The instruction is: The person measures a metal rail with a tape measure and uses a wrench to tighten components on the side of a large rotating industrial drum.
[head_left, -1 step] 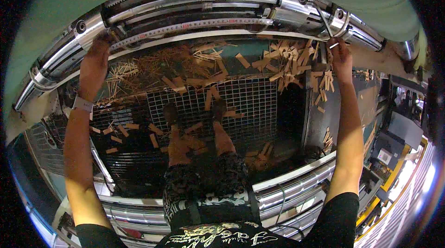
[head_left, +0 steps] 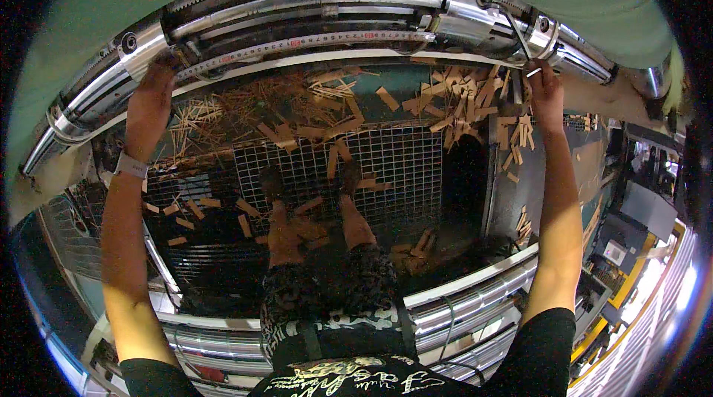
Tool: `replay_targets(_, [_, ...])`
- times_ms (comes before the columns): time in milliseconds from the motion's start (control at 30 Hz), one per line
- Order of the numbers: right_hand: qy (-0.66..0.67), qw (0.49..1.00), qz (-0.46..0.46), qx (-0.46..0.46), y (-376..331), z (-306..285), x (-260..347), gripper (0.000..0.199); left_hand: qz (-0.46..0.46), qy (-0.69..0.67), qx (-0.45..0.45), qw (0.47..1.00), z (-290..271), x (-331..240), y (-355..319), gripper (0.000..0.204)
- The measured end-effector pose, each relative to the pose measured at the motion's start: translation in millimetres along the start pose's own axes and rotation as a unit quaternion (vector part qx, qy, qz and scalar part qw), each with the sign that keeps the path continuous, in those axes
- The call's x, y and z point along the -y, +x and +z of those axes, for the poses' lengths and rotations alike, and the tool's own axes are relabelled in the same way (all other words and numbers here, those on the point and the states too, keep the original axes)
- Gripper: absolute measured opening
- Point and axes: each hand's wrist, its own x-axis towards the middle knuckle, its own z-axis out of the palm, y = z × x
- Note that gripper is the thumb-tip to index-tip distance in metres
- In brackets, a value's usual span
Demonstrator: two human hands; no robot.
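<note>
Hex key (head_left: 518, 33): stiff, light, we judge; hold long arm. Right hand (head_left: 546, 83), two o'clock: grip around it. Left hand (head_left: 151, 92), ten o'clock: grip, we cannot tell.

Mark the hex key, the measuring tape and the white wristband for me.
Hex key (head_left: 518, 34): head view, midway along its shaft.
Measuring tape (head_left: 319, 40): head view, on its numbered face.
White wristband (head_left: 132, 166): head view, on its outer side.
</note>
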Motion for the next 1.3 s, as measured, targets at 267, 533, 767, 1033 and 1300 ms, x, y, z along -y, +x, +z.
replay_targets(267, [-0.043, 0.993, -0.104, 0.036, 35, -11, -15, 0.018, -0.049, 0.013, -0.002, 0.999, 8, 6, -8, 0.014])
replay_targets(533, [-0.208, 0.964, -0.135, 0.093, 91, -38, -62, 0.023, -0.014, 0.03, -0.029, 0.999, 15, 18, -12, 0.024])
replay_targets(767, [-0.23, 0.959, -0.132, 0.097, 119, -27, -99, 0.036, -0.025, 0.041, -0.01, 0.999, 13, 23, -18, 0.026])
replay_targets(1033, [-0.053, 0.983, -0.106, 0.139, 111, -9, -177, 0.045, -0.053, 0.017, 0.034, 0.998, 1, 6, -7, 0.025])
replay_targets(1300, [0.051, 0.988, -0.064, 0.128, 62, 29, -157, 0.037, -0.011, 0.054, -0.006, 0.998, -3, 12, -6, 0.017])
